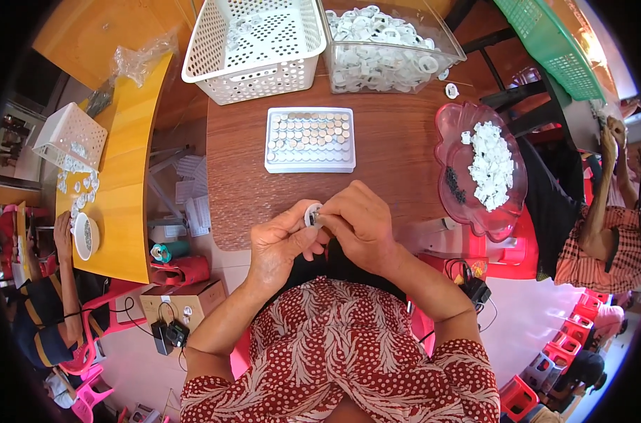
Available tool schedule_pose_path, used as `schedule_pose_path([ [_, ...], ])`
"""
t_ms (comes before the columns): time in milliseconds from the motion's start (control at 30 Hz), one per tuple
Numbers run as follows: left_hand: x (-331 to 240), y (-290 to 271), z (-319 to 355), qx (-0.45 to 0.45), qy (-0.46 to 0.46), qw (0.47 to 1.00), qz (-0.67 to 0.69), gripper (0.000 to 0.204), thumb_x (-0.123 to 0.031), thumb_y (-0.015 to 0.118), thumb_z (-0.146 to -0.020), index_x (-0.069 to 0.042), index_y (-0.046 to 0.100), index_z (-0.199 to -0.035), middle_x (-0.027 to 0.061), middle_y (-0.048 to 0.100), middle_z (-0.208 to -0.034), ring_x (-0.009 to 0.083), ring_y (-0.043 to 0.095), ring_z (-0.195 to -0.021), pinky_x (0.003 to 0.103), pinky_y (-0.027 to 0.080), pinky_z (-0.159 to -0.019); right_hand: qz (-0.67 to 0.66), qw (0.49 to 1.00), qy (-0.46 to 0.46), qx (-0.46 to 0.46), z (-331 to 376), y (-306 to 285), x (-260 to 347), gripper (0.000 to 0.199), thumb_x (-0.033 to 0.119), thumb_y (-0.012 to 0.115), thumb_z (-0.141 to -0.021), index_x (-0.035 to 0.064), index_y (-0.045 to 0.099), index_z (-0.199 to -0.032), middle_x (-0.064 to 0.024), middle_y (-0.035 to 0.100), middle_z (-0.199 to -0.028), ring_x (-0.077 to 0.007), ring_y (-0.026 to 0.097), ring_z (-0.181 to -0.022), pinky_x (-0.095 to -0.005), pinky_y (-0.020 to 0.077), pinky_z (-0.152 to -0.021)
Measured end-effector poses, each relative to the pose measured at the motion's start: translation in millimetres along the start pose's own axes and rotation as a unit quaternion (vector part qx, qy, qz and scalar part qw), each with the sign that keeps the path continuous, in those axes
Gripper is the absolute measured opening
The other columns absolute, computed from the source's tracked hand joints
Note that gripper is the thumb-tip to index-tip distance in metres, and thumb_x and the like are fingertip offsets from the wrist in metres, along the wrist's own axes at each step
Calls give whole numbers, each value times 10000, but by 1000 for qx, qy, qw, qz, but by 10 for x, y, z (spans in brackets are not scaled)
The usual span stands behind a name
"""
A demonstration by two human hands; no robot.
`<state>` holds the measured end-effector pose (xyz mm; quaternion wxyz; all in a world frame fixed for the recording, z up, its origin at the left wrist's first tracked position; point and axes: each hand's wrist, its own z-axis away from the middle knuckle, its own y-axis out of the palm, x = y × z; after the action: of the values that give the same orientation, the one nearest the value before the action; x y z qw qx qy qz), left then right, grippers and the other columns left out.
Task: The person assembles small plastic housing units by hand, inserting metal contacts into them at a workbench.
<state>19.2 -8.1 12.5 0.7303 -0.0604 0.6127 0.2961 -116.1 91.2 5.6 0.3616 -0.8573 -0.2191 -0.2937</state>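
Close in front of my body, my left hand is closed, thumb and fingers gripping a small round white plastic part with a dark centre. My right hand pinches at the right side of this part; whatever lies between those fingertips is too small and hidden to name. Beyond both hands is a white tray with rows of small round silver discs that look like button cells. At the right, a pink translucent scalloped tray holds a heap of small white plastic pieces and a little pile of tiny black pieces.
A white perforated basket and a clear bin full of white parts stand at the table's back. One loose white part lies near the bin. Other people sit left and right; a yellow table stands left, a green basket upper right.
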Motion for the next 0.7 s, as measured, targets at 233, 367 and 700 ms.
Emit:
schedule_pose_path([
  [233, 20, 50, -9, -7, 20, 1000, 17, 334, -104, 571, -890, 26, 530, -1195, 59, 628, -810, 83, 569, -652, 186, 460, -556, 92, 995, -18, -32, -3, 102, 73, 240, 24, 658, -559, 48, 564, -778, -68, 506, -791, -243, 480, -681, -341, 412, -527],
  [367, 65, 39, 2, -23, 28, 999, 18, 337, -128, 567, -897, 22, 531, -1196, 56, 626, -806, 76, 562, -651, 184, 460, -562, 73, 996, -18, -38, -16, 151, 35, 228, 30, 660, -558, 43, 549, -757, -71, 502, -794, -248, 483, -687, -356, 418, -537],
  [700, 131, -24, 34, -25, 52, 998, 4, 381, -157, 591, -887, 10, 522, -1223, 57, 624, -814, 76, 555, -657, 185, 455, -564, -256, 902, 348, -10, -27, 117, 165, 92, -3, 628, -763, 5, 537, -772, -69, 573, -697, -121, 559, -639, -277, 450, -561],
])
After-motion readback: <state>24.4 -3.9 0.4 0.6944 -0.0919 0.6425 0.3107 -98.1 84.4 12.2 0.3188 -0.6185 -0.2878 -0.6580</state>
